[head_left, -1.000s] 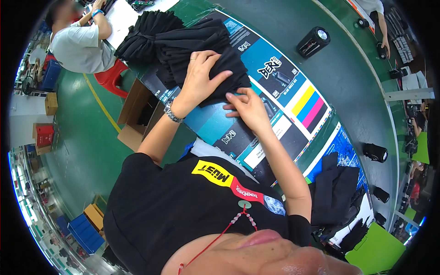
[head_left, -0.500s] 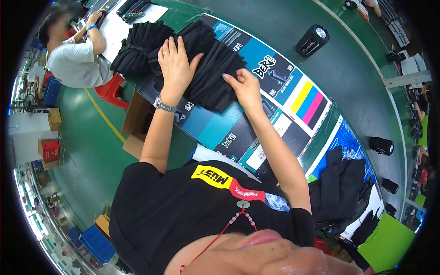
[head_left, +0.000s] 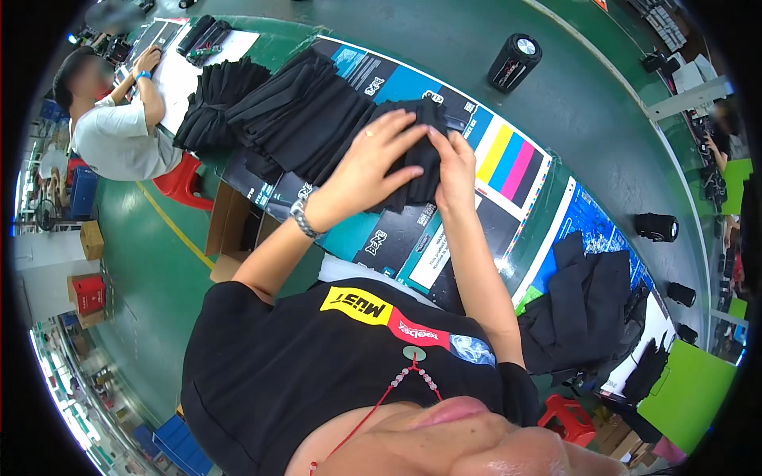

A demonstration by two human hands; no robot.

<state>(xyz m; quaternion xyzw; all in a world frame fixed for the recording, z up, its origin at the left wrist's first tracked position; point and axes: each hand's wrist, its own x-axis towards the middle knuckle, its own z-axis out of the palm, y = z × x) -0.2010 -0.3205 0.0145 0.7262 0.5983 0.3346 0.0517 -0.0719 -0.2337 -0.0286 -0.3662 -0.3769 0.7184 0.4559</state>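
Black fabric pieces [head_left: 298, 119] lie overlapping in a long row on printed sheets [head_left: 492, 155] covering the bench. My left hand [head_left: 379, 159] rests on the right end of the row, fingers spread over the cloth and thumb stretched out. Close beside it, my right hand [head_left: 456, 170] has its thumb and fingers closed at the edge of the end pieces [head_left: 429, 166], which stand gathered between both hands. Exactly how many layers it grips is hidden. A separate gathered bundle of black fabric [head_left: 218, 103] sits at the row's left end.
A black cylindrical speaker [head_left: 516, 62] stands beyond the sheets; more speakers [head_left: 657, 228] are at right. Black cloth [head_left: 587, 313] is heaped at right near a green panel [head_left: 686, 401]. A co-worker [head_left: 119, 139] sits at far left by a red stool [head_left: 181, 184]. An open carton [head_left: 230, 230] stands below the bench.
Both hands have shifted right relative to the row, my left hand the most, coming close to my right. The fabric at the right end is now gathered between them, while the row's middle is uncovered.
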